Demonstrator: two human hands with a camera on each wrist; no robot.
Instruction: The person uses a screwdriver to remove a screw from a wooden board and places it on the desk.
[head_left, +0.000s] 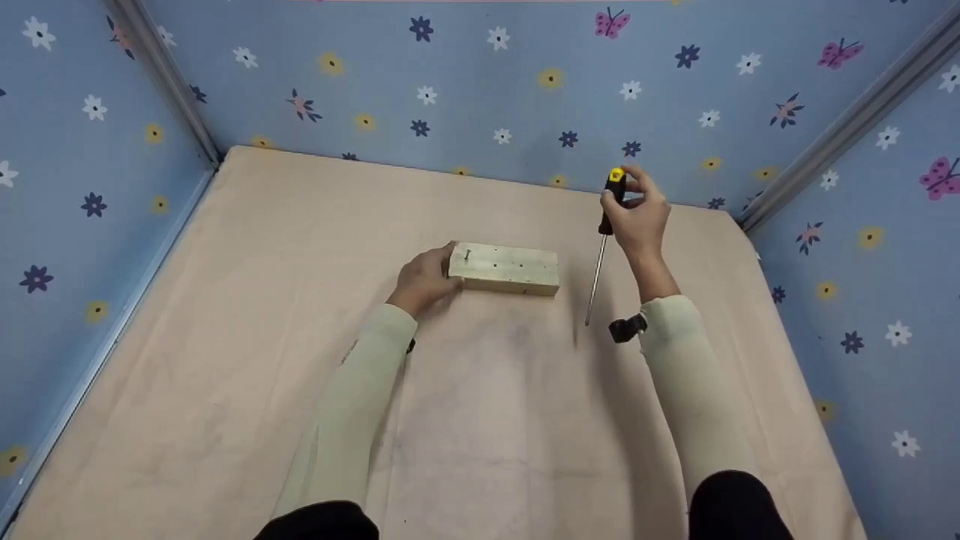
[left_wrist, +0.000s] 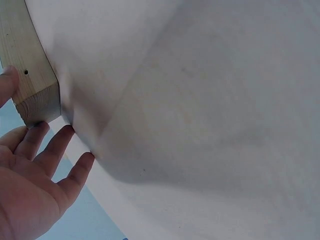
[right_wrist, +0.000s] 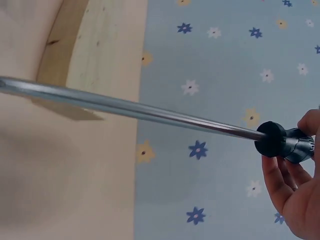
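Observation:
A pale rectangular wooden block (head_left: 525, 268) lies on the covered table, with several small dark holes in its faces. Near its left end a screw or nail (head_left: 467, 255) sticks up from the top. My left hand (head_left: 424, 283) holds that left end; in the left wrist view the thumb lies on one face and fingertips touch the end grain (left_wrist: 41, 105). To the right of the block, my right hand (head_left: 641, 217) grips a screwdriver by its black and yellow handle (head_left: 609, 206). Its long metal shaft (right_wrist: 150, 111) points down, the tip apart from the block and above the cloth.
A beige cloth (head_left: 300, 225) covers the table. Blue flowered panels (head_left: 465, 75) stand along the back and both sides, joined by grey metal corner posts (head_left: 169, 75). A small black device (head_left: 626, 328) sits at the right wrist.

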